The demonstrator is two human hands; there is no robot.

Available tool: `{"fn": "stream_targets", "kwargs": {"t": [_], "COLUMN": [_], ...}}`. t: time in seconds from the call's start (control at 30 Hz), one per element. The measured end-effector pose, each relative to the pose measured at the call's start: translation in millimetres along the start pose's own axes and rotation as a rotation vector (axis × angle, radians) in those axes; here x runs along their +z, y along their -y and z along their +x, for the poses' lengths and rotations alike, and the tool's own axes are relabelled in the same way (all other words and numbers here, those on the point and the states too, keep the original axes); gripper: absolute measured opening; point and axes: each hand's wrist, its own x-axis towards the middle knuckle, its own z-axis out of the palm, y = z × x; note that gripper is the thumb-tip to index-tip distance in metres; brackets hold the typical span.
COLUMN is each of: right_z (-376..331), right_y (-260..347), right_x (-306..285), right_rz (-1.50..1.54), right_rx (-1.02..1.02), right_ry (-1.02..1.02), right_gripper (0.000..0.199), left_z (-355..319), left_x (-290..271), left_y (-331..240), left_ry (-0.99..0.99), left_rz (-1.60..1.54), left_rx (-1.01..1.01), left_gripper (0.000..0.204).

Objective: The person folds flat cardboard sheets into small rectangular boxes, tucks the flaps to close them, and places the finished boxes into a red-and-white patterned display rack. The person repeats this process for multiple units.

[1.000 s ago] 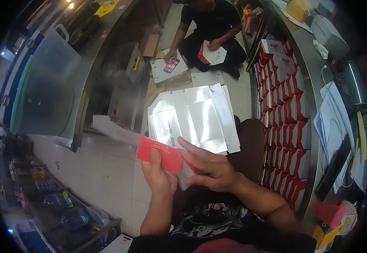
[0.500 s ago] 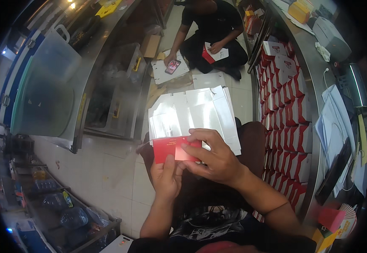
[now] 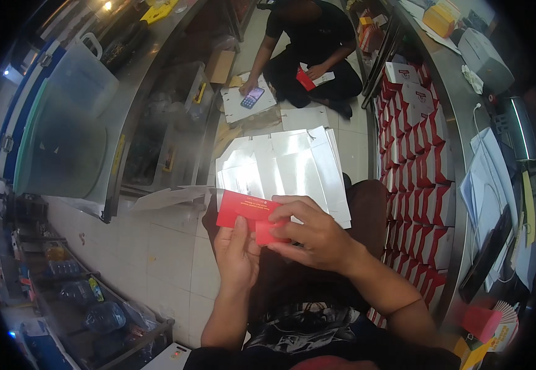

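Note:
Over my lap I hold a red-and-white cardboard box blank (image 3: 228, 213), partly folded, its red side facing up. My left hand (image 3: 238, 259) grips its lower edge, the thumb lying on the red panel and the fingers underneath. The fingers of my right hand (image 3: 320, 237) are bent round the right end, pinching a small red flap that stands at an angle. Leftward from the red panel reaches a thin whitish panel (image 3: 178, 196), seemingly part of the same blank. Just beyond my hands lies a stack of flat white cardboard blanks (image 3: 268, 163).
A co-worker (image 3: 308, 43) sits on the floor ahead, one hand at a phone (image 3: 252, 97), the other on a red-and-white carton (image 3: 305, 80). Folded cartons (image 3: 416, 166) fill the right side under a metal counter. At left stand a large clear bin (image 3: 64, 135) and a rack with bottles (image 3: 104, 317).
The blank has tilted, and its right end is now bent into a flap under my right fingers. The whitish panel has swung out to the left. The co-worker's carton has turned.

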Motion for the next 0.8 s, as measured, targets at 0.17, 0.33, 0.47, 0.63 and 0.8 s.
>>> {"fn": "stream_targets", "kwargs": {"t": [0.17, 0.33, 0.47, 0.63, 0.8], "right_z": [-1, 0, -6, 4, -3], "right_y": [5, 11, 2, 5, -3], "right_x": [19, 6, -24, -48, -56], "right_rz": [-0.088, 0.151, 0.333, 0.090, -0.039], "right_rx": [0.086, 0.184, 0.205, 0.004, 0.090], "right_ry": [-0.175, -0.026, -0.112, -0.096, -0.050], "right_gripper": [0.024, 0.020, 0.027, 0.037, 0.037], "left_z": [-2, -1, -5, -4, -2], "left_x": [10, 4, 5, 28, 36], "left_y": [1, -5, -42, -79, -73], "left_ry": [0.001, 0.013, 0.285, 0.843, 0.890], "left_rz": [-0.082, 0.221, 0.491, 1.283, 1.466], "left_rx": [-0.018, 0.024, -0.194, -0.143, -0.034], "left_gripper": [0.035, 0.042, 0.036, 0.034, 0.052]}}
